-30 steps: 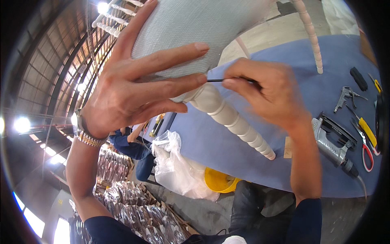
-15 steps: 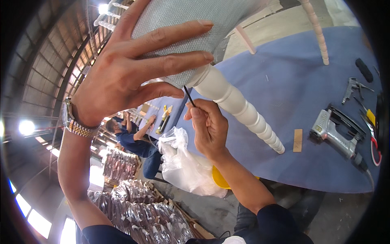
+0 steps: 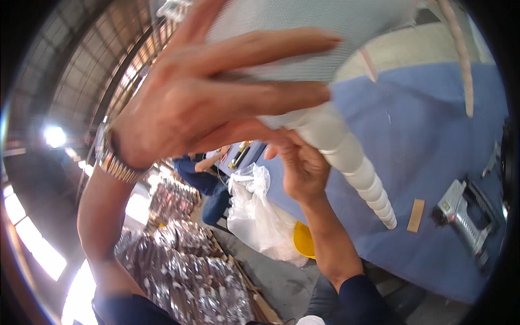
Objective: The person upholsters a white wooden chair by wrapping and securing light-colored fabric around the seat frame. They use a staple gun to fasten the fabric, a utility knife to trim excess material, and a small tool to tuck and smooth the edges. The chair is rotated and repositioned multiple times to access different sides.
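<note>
My left hand (image 3: 184, 108), with a metal watch on its wrist, lies with fingers spread across the light grey woven seat (image 3: 303, 19) of an overturned or tilted chair. A white turned leg (image 3: 360, 168) runs from the seat's corner down toward the table. Just below the left thumb, my right hand (image 3: 306, 170) is closed in a pinch at the seat's edge, beside the top of that leg. The thin black stick in its fingers is now hidden behind the left thumb and fingers. Both hands are somewhat blurred.
A blue-covered table (image 3: 417, 151) bears a staple gun (image 3: 460, 216) and a small tan wood strip (image 3: 416, 215). Another chair leg (image 3: 460, 59) stands farther right. Left lie clear plastic sheeting (image 3: 254, 216), a yellow object (image 3: 304, 241) and stacked wrapped goods (image 3: 184, 281); a co-worker (image 3: 197, 176) sits beyond.
The whole view has shifted, so the table things sit farther right and lower. My right hand has come up against the left thumb, and the black stick has gone out of sight.
</note>
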### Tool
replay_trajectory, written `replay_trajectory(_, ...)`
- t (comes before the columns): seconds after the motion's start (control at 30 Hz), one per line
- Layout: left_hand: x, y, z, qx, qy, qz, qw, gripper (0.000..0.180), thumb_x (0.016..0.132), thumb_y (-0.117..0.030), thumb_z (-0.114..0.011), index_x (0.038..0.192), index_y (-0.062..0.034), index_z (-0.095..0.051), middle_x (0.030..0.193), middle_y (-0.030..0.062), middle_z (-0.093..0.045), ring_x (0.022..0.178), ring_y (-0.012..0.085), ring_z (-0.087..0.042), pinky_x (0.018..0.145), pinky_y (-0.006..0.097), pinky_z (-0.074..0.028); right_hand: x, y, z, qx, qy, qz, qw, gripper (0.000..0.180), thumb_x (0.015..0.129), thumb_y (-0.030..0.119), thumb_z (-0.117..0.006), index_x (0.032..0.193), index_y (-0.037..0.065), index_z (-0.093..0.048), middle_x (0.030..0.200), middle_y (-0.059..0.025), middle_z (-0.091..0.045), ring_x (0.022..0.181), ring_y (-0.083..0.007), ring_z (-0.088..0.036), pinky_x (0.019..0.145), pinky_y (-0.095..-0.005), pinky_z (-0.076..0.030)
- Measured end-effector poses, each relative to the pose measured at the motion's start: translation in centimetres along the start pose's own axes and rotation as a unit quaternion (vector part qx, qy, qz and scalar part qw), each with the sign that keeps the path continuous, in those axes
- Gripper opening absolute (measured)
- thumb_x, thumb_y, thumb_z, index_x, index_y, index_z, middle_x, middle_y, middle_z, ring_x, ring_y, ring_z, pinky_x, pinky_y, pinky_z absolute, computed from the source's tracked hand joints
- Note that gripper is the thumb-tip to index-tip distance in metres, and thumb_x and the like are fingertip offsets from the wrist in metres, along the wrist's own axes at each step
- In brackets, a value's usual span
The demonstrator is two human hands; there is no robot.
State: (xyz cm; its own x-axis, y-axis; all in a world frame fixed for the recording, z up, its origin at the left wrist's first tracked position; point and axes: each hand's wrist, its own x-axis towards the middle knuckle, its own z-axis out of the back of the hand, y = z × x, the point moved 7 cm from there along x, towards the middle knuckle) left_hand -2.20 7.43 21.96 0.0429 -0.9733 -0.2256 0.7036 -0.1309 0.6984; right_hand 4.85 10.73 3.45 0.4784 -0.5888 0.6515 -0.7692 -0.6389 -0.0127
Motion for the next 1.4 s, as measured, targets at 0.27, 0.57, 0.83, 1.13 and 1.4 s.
replay_trajectory(0.27, 2.2, -0.1, -0.9, 0.009, -0.137, -0.053, 0.989, 0.035, 0.087, -0.043, -0.072, 0.116, -0.0248, -0.079, 0.131, -0.0071, -0.072, 0.122, 0.0218, -0.061, 0.114, 0.051, -0.038, 0.6, 3.0, 1.5, -0.296, -0.112, 0.064, 0.947, 0.026, 0.108, 0.016, -0.056, 0.104, -0.007, -0.068, 0.083, -0.0109, -0.072, 0.063, -0.0099, -0.062, 0.052, -0.0201, -0.043)
replay_trajectory(0.57, 1.0, -0.2, -1.8, 0.007, -0.106, 0.036, 0.994, 0.04, 0.071, -0.043, -0.08, 0.104, -0.0209, -0.081, 0.141, -0.0011, -0.066, 0.141, 0.0487, -0.041, 0.115, 0.062, -0.041, -0.1, 2.0, 2.9, -0.485, -0.091, 0.075, 0.867, 0.022, 0.104, 0.022, -0.061, 0.102, 0.003, -0.072, 0.088, -0.0111, -0.074, 0.075, -0.0225, -0.067, 0.066, -0.0357, -0.05)
replay_trajectory(0.83, 1.4, 0.1, -0.8, 0.082, -0.122, 0.024, 0.989, 0.053, 0.073, -0.066, -0.062, 0.104, -0.0283, -0.082, 0.143, -0.0019, -0.064, 0.149, 0.0517, -0.033, 0.118, 0.069, -0.034, -5.0, 5.0, 4.0, -0.395, 0.059, -0.124, 0.909, 0.02, 0.101, 0.006, -0.062, 0.118, 0.003, -0.071, 0.092, -0.0118, -0.072, 0.071, -0.0168, -0.067, 0.066, -0.0314, -0.055)
replay_trajectory(1.13, -0.5, -0.4, -2.2, 0.108, -0.132, 0.035, 0.985, 0.056, 0.068, -0.052, -0.077, 0.122, -0.0355, -0.075, 0.153, -0.0073, -0.055, 0.155, 0.0419, -0.027, 0.121, 0.068, -0.03, -3.4, 15.0, 9.5, -0.428, -0.05, -0.156, 0.889, 0.018, 0.104, 0.01, -0.059, 0.112, 0.0, -0.071, 0.089, -0.0035, -0.075, 0.063, -0.0052, -0.06, 0.059, -0.0228, -0.051)
replay_trajectory(1.4, -2.8, 1.6, 1.2, -0.049, -0.357, 0.08, 0.929, 0.105, 0.054, -0.061, -0.086, 0.148, -0.0264, -0.057, 0.163, 0.0097, -0.042, 0.152, 0.0349, -0.035, 0.119, 0.054, -0.039, -4.9, 18.7, 10.2, -0.462, -0.047, -0.126, 0.877, 0.024, 0.107, 0.018, -0.059, 0.111, -0.003, -0.07, 0.076, -0.0067, -0.073, 0.056, -0.0047, -0.056, 0.052, -0.0204, -0.044)
